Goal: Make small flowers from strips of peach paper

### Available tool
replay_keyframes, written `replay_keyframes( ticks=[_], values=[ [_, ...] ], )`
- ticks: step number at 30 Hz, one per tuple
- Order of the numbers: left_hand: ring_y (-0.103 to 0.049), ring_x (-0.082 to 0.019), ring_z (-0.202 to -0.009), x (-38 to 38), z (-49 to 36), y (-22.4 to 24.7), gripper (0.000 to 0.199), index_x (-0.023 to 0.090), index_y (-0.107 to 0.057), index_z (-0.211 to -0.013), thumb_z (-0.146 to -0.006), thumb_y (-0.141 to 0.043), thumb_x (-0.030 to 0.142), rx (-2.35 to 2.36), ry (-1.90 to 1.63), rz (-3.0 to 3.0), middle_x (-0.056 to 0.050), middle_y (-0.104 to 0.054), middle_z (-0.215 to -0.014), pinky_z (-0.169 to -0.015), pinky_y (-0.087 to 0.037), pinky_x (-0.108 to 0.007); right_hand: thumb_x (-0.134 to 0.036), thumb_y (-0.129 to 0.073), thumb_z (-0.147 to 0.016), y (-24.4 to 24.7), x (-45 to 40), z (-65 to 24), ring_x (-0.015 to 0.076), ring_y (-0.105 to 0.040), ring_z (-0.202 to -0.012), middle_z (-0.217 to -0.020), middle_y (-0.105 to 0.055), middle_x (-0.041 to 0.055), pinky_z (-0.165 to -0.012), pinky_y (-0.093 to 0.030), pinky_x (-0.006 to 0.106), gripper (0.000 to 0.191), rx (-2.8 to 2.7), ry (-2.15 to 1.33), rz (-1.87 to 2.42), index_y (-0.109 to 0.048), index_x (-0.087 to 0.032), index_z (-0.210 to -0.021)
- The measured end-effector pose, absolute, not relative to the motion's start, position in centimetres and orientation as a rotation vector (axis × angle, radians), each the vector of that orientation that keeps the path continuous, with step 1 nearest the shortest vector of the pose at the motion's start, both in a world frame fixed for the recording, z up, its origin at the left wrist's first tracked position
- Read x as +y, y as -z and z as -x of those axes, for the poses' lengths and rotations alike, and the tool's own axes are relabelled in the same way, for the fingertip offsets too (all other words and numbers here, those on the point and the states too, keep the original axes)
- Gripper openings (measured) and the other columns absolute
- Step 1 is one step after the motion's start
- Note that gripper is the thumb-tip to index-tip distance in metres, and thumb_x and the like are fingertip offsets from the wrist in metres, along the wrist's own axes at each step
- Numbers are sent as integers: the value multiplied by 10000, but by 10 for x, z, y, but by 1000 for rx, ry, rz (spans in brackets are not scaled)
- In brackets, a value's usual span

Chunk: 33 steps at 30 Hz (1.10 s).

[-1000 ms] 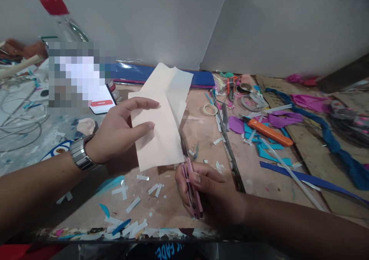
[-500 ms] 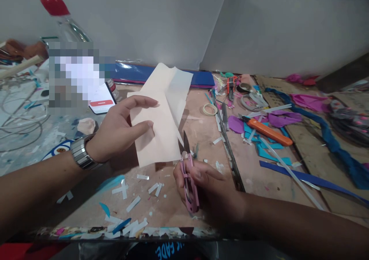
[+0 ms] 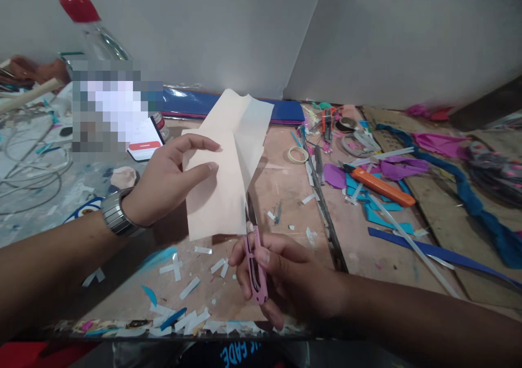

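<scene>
Paper, cream, smooth and softly creased, lies over the worktable in overlapping flaps, its far end on a glossy blue packet. The left hand has thumb and forefinger narrowly apart on its face (the other fingers are hidden, so I cannot tell whether they pinch it). At the paper's near right corner, the right hand holds pink-handled scissors, fingers around the handles. Left of the paper, a phone shows a red button, its text too small to read; a small jar with a red band and a clear, red-capped bottle are nearby. Right of the paper are a tape ring, an orange cutter and crinkled blue fabric. Nearer than the paper are white strips and, below the table edge, dark cloth lettered "FADE" in blue.
</scene>
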<state>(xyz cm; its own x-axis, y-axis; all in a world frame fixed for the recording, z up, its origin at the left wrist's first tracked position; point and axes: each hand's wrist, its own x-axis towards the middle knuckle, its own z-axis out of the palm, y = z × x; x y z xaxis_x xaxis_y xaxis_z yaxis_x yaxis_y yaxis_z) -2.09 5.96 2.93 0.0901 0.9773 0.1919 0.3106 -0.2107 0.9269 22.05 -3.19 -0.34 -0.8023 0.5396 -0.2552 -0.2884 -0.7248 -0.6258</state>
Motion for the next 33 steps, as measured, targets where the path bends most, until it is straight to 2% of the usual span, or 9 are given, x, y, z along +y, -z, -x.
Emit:
replay_keyframes(
  ticks=[6,11,15,17,20,22,24,28,33],
  values=[
    [-680,-208,-1107,62,19,-29,255,198,-742,-1051,-805,-789,241,1271,-1170,-1684,-37,-750,-1176,-1051,-502,-372,-530,-659,-1015,6,-34,-220,63,-631,-408,-873,-689,17,-404,-473,162,463,-842,-2445,586,-672,-128,-1244],
    [-690,-207,-1109,61,18,-31,240,199,-740,-1032,-797,-772,233,1280,-1177,-1709,-38,-760,-1162,-1069,-507,-386,-528,-625,-1037,6,-35,-220,53,-630,-400,-937,-695,29,-376,-426,154,455,-856,-2431,605,-673,-146,-1280],
    [-697,-208,-1111,61,18,-31,234,190,-740,-1021,-791,-761,228,1268,-1191,-1754,-44,-768,-1139,-1086,-506,-394,-527,-676,-1008,4,-34,-220,48,-626,-410,-927,-701,25,-375,-407,157,437,-877,-2415,652,-690,-134,-1196],
    [-702,-205,-1104,61,19,-31,232,190,-740,-1023,-796,-761,234,1250,-1184,-1780,-43,-771,-1132,-1085,-511,-395,-530,-692,-995,4,-34,-220,52,-635,-423,-883,-708,23,-388,-419,157,416,-893,-2389,671,-700,-118,-1053],
    [-708,-203,-1092,61,19,-30,224,193,-742,-1024,-804,-759,234,1241,-1184,-1815,-41,-777,-1123,-1077,-523,-397,-539,-638,-1026,3,-34,-220,48,-608,-410,-710,-683,7,-386,-379,140,470,-951,-2360,687,-669,-107,-844],
    [-711,-203,-1087,60,19,-30,217,195,-745,-1019,-805,-759,227,1253,-1187,-1841,-40,-781,-1114,-1073,-528,-401,-546,-593,-1048,1,-33,-220,55,-594,-403,-612,-644,-10,-363,-318,132,496,-984,-2357,707,-686,-102,-848],
    [-713,-204,-1084,60,19,-31,216,196,-744,-1019,-805,-757,222,1258,-1187,-1853,-40,-783,-1112,-1070,-532,-405,-565,-587,-1045,0,-33,-220,66,-618,-427,-613,-644,-9,-350,-278,131,504,-989,-2343,737,-718,-94,-922],
    [-713,-205,-1087,60,19,-32,219,188,-740,-1026,-811,-756,224,1251,-1187,-1838,-48,-780,-1121,-1071,-535,-406,-547,-661,-1010,0,-32,-219,85,-674,-480,-669,-662,-13,-388,-356,134,442,-947,-2344,681,-721,-109,-996],
    [-710,-206,-1086,58,18,-32,205,180,-732,-1021,-817,-752,200,1238,-1191,-1808,-52,-778,-1119,-1072,-537,-411,-505,-693,-1003,3,-32,-220,76,-664,-461,-693,-670,-25,-436,-452,144,384,-914,-2376,623,-695,-122,-1013]
  ],
)
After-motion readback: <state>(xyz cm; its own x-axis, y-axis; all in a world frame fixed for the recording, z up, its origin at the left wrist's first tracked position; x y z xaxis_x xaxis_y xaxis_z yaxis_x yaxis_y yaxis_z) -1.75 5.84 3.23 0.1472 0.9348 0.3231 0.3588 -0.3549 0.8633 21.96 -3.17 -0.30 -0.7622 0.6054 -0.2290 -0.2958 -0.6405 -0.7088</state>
